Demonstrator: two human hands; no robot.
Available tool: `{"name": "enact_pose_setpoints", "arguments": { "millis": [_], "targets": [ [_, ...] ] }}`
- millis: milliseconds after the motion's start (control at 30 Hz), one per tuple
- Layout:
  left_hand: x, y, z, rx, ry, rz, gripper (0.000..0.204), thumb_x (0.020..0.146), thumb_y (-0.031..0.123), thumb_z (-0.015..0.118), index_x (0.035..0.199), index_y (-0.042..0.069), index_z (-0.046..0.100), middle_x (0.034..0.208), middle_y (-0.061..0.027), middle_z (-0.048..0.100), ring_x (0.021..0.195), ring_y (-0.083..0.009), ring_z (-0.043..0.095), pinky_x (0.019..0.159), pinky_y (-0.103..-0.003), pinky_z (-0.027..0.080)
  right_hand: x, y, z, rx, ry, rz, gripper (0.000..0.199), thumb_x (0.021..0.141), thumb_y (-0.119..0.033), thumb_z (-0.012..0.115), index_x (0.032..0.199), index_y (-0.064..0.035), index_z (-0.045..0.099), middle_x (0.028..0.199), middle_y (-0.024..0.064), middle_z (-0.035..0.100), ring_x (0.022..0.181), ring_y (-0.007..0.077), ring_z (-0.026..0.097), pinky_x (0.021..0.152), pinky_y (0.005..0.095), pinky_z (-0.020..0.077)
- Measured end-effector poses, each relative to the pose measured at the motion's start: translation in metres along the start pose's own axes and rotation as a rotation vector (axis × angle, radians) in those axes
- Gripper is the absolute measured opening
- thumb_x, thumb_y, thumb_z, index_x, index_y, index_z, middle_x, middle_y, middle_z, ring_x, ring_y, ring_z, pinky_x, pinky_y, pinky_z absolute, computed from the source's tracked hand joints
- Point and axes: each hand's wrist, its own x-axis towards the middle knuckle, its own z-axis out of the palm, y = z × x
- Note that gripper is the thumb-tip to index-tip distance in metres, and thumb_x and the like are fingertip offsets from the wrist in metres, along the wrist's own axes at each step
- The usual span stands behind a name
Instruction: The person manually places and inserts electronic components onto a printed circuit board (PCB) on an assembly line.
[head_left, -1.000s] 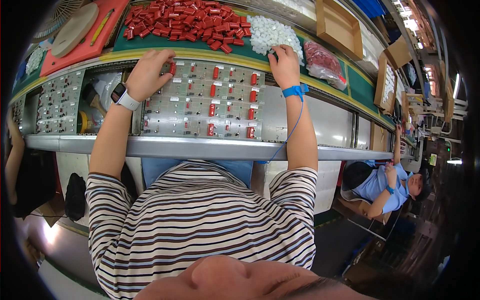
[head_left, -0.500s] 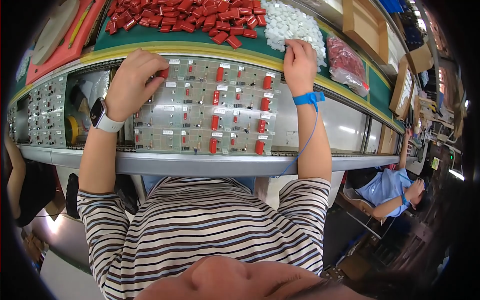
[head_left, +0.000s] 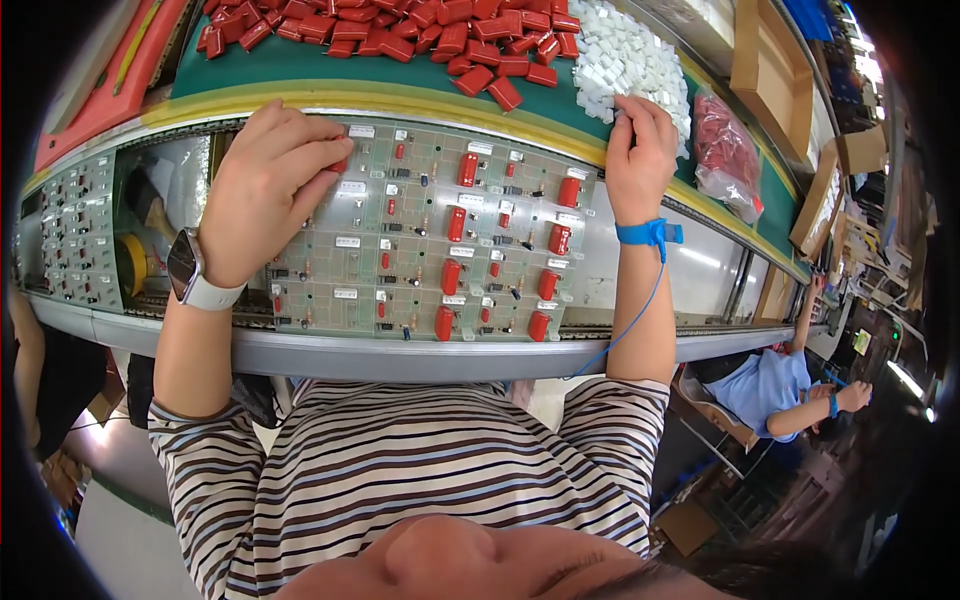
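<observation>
My left hand is bent over the far left corner of a panel of green circuit boards. Between its thumb and fingers a red block-shaped capacitor shows in part; whether its leads are in the board is hidden. Over at the near edge of a pile of small white blocks, my right hand has thumb and fingertips drawn together. What sits between those fingertips, if anything, is too small to make out. Several upright red capacitors stand on the panel's middle and right columns.
Loose red capacitors are heaped on the green mat beyond the rail. A clear bag of red parts lies right of the white pile. A blue wrist strap's cord hangs from my right wrist. Another person sits far right.
The whole view has shifted, so the bench appears lower and further right. My left hand stays at the panel's far left corner with the red capacitor. My right fingers remain by the white pile.
</observation>
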Motion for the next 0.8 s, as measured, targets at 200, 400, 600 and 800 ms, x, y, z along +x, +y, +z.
{"name": "enact_pose_setpoints", "arguments": {
  "millis": [200, 400, 600, 800],
  "targets": [
    [-0.0038, -0.0036, -0.0001, -0.018, -0.048, -0.043, 0.025, 0.071, 0.003, 0.065, 0.096, 0.005, 0.063, 0.1, -0.008, 0.061, 0.094, -0.0285, 0.055, 0.096, -0.049, 0.036, 0.0001, -0.0009, -0.0004, -0.015, -0.007, 0.015, 0.019, 0.078, -0.002, 0.057, 0.093, -0.0083, 0.065, 0.099, 0.0083, 0.059, 0.089, 0.0274, 0.054, 0.077, 0.0353, 0.0447],
    [-0.002, -0.0014, 0.0002, 0.002, -0.054, -0.059, 0.025, 0.07, 0.003, 0.065, 0.095, 0.005, 0.063, 0.099, -0.008, 0.062, 0.093, -0.0283, 0.056, 0.097, -0.049, 0.036, 0.0007, 0.0001, -0.0011, -0.005, -0.011, 0.018, 0.019, 0.078, -0.002, 0.057, 0.094, -0.0083, 0.065, 0.098, 0.0086, 0.059, 0.089, 0.0275, 0.054, 0.077, 0.0353, 0.0447],
    [0.001, -0.0003, 0.0015, 0.011, -0.023, -0.049, 0.022, 0.07, 0.005, 0.066, 0.092, 0.005, 0.064, 0.096, -0.0071, 0.063, 0.089, -0.0265, 0.056, 0.092, -0.047, 0.039, 0.0012, 0.0003, -0.0011, -0.001, -0.003, 0.014, 0.018, 0.078, -0.002, 0.057, 0.093, -0.0083, 0.065, 0.098, 0.0091, 0.059, 0.089, 0.0279, 0.054, 0.077, 0.0354, 0.0447],
    [0.0007, -0.0001, 0.0004, -0.015, -0.025, -0.046, 0.023, 0.07, 0.004, 0.066, 0.093, 0.005, 0.064, 0.096, -0.0073, 0.063, 0.088, -0.0267, 0.056, 0.09, -0.045, 0.039, 0.0009, 0.0014, -0.0011, 0.006, 0.0, 0.006, 0.019, 0.077, -0.002, 0.057, 0.093, -0.0084, 0.065, 0.098, 0.0092, 0.059, 0.089, 0.0282, 0.054, 0.077, 0.0357, 0.0446]
  ]
}}
